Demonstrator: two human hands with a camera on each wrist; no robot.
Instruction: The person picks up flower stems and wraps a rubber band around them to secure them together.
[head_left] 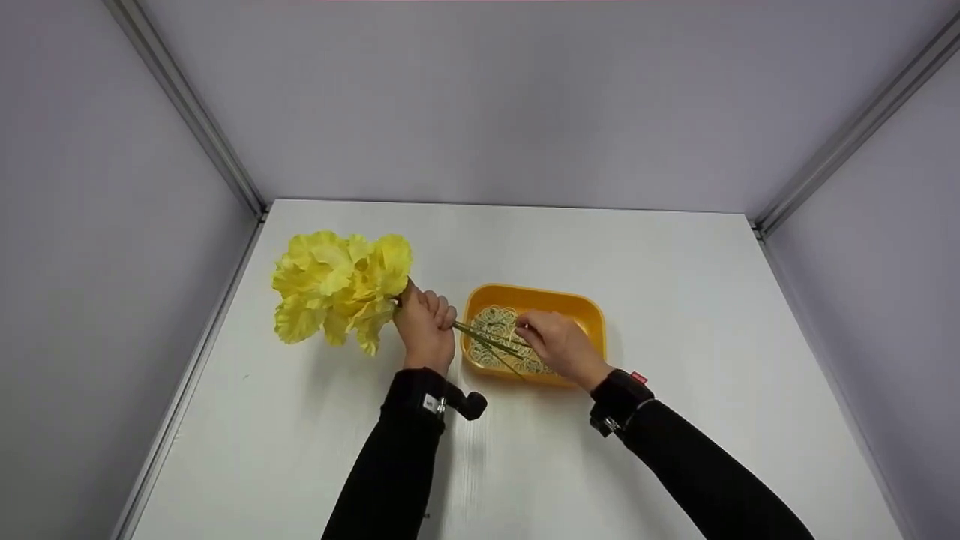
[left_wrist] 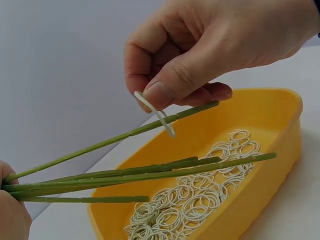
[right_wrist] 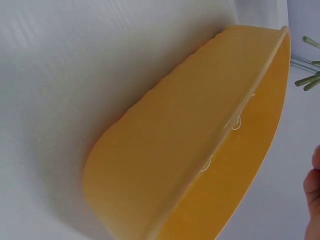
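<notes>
both dark sleeves reach in from the near edge of the white counter [head_left: 675,300], and the two hands meet roughly at its middle. the left hand [head_left: 424,328] has its grip closed round the green stems [left_wrist: 125,172] of a bunch of yellow artificial flowers [head_left: 337,289], fist just below the blooms, so the heads lie out toward the left edge while the bare stem ends fan rightward over the yellow plastic tray [head_left: 592,311]. holding them bunched like that keeps the stems together and presents their free ends to the other hand. the right hand [head_left: 559,346] hovers over the tray, its grip closed in a pinch: thumb and forefinger hold a single pale rubber band [left_wrist: 156,113], which hangs on edge touching or just in front of the uppermost stem; i cannot tell which. the tray sits just right of the left fist and holds a loose heap of pale rubber bands [left_wrist: 200,200] across its floor, close under the stem ends so a band is within easy reach. the right wrist view shows mostly the tray's outer wall and rim, with a few stem tips at the far corner of the picture and only a sliver of finger.
</notes>
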